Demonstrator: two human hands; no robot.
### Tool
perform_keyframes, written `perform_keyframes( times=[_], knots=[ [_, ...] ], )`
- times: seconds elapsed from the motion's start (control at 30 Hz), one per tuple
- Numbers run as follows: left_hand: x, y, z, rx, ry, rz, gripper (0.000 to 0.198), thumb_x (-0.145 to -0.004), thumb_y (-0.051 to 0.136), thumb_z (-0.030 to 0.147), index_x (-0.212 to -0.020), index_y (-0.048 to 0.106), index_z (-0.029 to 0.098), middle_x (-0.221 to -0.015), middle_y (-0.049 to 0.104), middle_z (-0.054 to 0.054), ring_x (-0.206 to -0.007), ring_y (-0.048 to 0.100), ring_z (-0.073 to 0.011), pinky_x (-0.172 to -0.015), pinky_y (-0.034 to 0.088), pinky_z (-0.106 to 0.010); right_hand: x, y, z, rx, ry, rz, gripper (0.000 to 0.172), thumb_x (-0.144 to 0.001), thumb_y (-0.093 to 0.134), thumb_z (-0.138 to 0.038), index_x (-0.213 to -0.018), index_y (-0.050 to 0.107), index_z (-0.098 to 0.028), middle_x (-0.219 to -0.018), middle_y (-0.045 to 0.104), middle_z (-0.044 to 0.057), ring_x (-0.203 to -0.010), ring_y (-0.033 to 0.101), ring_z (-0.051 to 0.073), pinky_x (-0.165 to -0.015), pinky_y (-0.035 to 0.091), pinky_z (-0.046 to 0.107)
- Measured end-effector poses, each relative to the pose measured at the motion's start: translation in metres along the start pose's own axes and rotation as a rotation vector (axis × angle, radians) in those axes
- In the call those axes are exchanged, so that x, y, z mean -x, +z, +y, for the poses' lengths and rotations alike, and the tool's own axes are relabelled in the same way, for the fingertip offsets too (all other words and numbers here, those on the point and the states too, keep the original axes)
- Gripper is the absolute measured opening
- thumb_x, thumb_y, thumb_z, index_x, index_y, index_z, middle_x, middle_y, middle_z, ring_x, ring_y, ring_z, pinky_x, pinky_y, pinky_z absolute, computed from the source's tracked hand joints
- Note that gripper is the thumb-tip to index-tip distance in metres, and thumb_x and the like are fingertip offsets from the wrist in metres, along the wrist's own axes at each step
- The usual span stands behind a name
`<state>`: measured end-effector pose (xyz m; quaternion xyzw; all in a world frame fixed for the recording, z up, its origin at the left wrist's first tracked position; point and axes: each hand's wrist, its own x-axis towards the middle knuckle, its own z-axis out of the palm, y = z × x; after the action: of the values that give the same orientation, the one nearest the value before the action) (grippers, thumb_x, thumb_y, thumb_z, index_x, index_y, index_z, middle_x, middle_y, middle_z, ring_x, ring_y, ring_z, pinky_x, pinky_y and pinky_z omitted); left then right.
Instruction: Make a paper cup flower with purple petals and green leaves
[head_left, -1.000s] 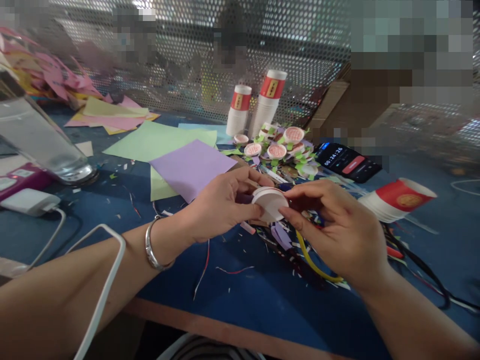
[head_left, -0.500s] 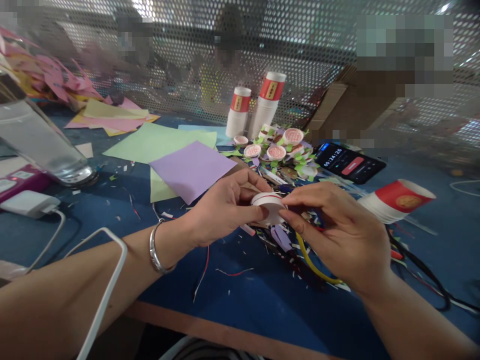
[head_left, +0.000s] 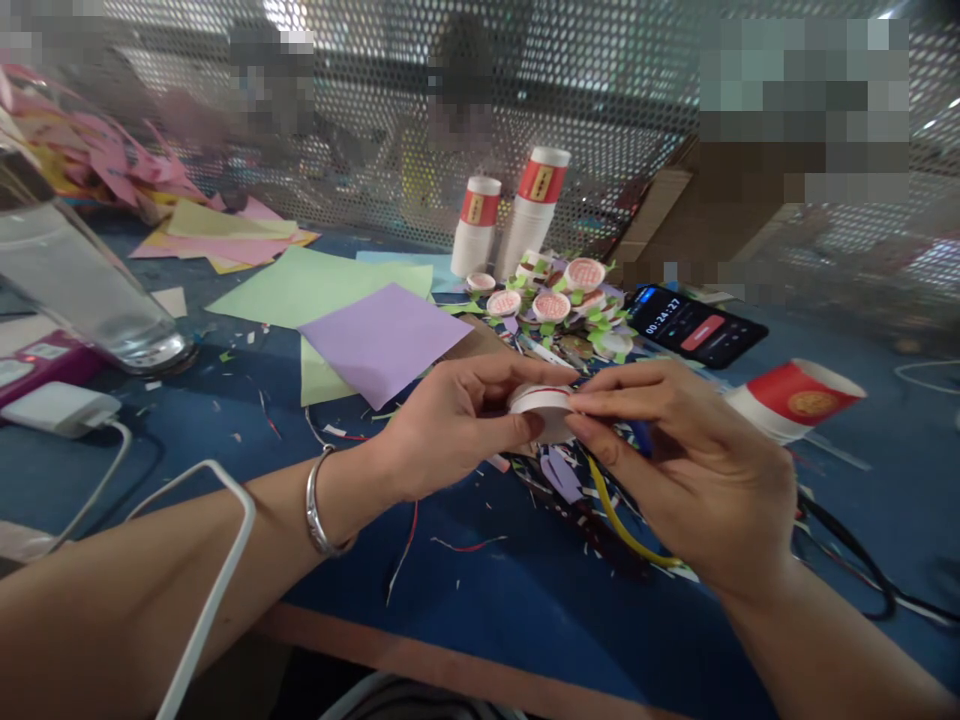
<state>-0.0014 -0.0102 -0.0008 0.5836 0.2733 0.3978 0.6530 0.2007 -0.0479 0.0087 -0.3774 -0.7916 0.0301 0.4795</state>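
Note:
A small white round paper piece with a thin red line near its rim, like a cut-off cup bottom [head_left: 553,424], is held up over the table between both hands. My left hand [head_left: 469,415] grips its left side, thumb below and fingers behind. At its right edge, the thumb and fingertips of my right hand [head_left: 675,450] pinch the rim. Just behind lies a heap of similar round pieces [head_left: 551,307] with red print and green paper bits. Under the hands are paper scraps, a purple paper strip [head_left: 561,474] and a yellow curved handle or cord [head_left: 619,525].
Two stacks of paper cups [head_left: 536,205] stand by the perforated metal screen. A phone [head_left: 699,325] showing a timer and a lying cup stack [head_left: 802,398] are on the right. Purple paper [head_left: 386,340], green paper [head_left: 300,285], a water glass [head_left: 90,285] and a white charger [head_left: 64,408] occupy the left.
Both hands and the round paper piece have shifted slightly to the right. My left fingers now stretch further along its back edge.

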Motion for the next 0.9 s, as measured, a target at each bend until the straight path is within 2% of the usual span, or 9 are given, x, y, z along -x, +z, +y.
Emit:
perform_keyframes(
  times=[0.13, 0.33, 0.57, 0.73, 0.9],
  knots=[
    [0.0009, 0.0021, 0.0007, -0.024, 0.026, 0.039, 0.038, -0.085, 0.074, 0.012, -0.122, 0.072, 0.015, -0.108, 0.079, -0.007, -0.092, 0.075, -0.0136, -0.074, 0.059, -0.02, -0.0004, -0.0004, -0.0016, 0.006, 0.008, 0.01, 0.023, -0.091, 0.074, -0.009, -0.103, 0.076, -0.029, -0.102, 0.074, 0.003, -0.093, 0.071, 0.021, -0.083, 0.058, 0.04],
    [0.0004, 0.0034, 0.0, 0.015, 0.078, 0.041, 0.03, -0.085, 0.075, 0.012, -0.115, 0.073, 0.014, -0.097, 0.078, -0.004, -0.084, 0.073, -0.0099, -0.074, 0.059, -0.017, -0.0003, 0.0012, -0.0019, 0.025, -0.013, 0.027, 0.025, -0.091, 0.075, -0.007, -0.104, 0.076, -0.029, -0.103, 0.074, 0.003, -0.095, 0.071, 0.02, -0.085, 0.057, 0.039],
    [0.0016, 0.0052, -0.0031, 0.03, 0.058, 0.067, 0.031, -0.088, 0.077, 0.019, -0.118, 0.072, 0.015, -0.103, 0.079, -0.006, -0.091, 0.077, -0.0146, -0.08, 0.061, -0.023, 0.0001, 0.001, -0.0028, 0.102, -0.051, 0.036, 0.03, -0.09, 0.075, -0.006, -0.105, 0.074, -0.032, -0.101, 0.073, 0.003, -0.092, 0.071, 0.021, -0.081, 0.059, 0.04],
    [0.0016, 0.006, -0.0045, 0.029, 0.065, 0.076, 0.033, -0.087, 0.077, 0.019, -0.12, 0.071, 0.015, -0.102, 0.079, -0.006, -0.089, 0.078, -0.0153, -0.072, 0.062, -0.021, 0.0017, 0.0021, -0.0027, 0.116, -0.057, 0.04, 0.03, -0.09, 0.074, -0.005, -0.107, 0.075, -0.03, -0.103, 0.073, 0.004, -0.092, 0.07, 0.021, -0.081, 0.059, 0.039],
    [-0.0002, 0.0065, -0.0056, 0.042, 0.125, 0.092, 0.033, -0.087, 0.077, 0.017, -0.119, 0.071, 0.014, -0.106, 0.08, -0.008, -0.094, 0.077, -0.016, -0.084, 0.063, -0.026, 0.0013, 0.0022, -0.0014, 0.131, -0.088, 0.06, 0.029, -0.089, 0.074, -0.005, -0.106, 0.075, -0.029, -0.102, 0.073, 0.003, -0.091, 0.07, 0.02, -0.08, 0.06, 0.037]
  ],
)
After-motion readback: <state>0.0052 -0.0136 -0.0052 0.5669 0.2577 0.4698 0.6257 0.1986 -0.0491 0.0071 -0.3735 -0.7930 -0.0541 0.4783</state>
